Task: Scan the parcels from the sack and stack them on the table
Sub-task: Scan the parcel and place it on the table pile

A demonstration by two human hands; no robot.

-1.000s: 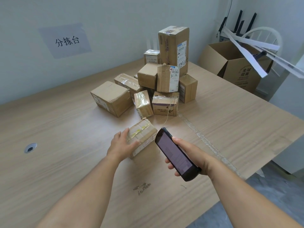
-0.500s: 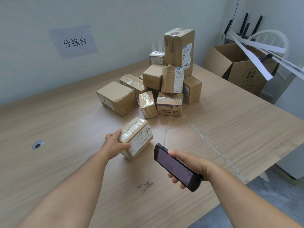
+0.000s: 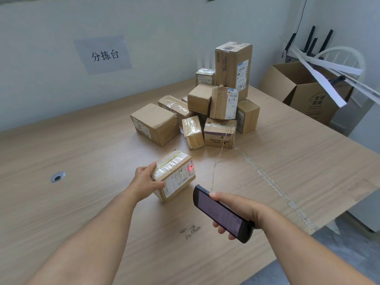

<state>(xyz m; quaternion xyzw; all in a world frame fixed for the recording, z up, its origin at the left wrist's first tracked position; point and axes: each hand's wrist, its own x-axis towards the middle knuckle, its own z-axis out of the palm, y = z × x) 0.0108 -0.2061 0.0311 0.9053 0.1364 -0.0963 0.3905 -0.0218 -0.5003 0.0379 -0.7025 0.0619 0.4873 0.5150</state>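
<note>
Parcel (image 3: 173, 174) on the table (image 3: 92, 151), tipped up on its near lower edge, with the label (image 3: 178, 178) facing the scanner (image 3: 223, 215). My left hand (image 3: 147, 179) grips the parcel's left end. One digit lies across the lower left corner of the labelled face and the others curl over the taped end. My right hand (image 3: 236, 208) is wrapped round the scanner, thumb on its upper edge and fingertips showing beneath. The scanner's front end points at the parcel from just beside it, without touching. A red light spot (image 3: 191, 168) sits near the label's upper right corner.

Compared with half a second ago, the red spot is new, while the parcel's tilt and both grips are much the same. A full second ago the parcel lay flatter under my left hand.

The table is pale wood grain with a round cable hole (image 3: 58, 177) at left, a clear tape strip (image 3: 267, 175) running along a seam at right, and scribbled marks (image 3: 190, 231) near me. Well beyond the held parcel stands a pile of parcels (image 3: 216, 112), topped at the back by a tall upright box (image 3: 233, 66). A thin string (image 3: 216, 167) trails from the pile toward me. On the wall hangs a paper sign (image 3: 103, 55). Past the table's far right corner is an open carton (image 3: 308, 93) with long white strips (image 3: 320, 79) over it.
</note>
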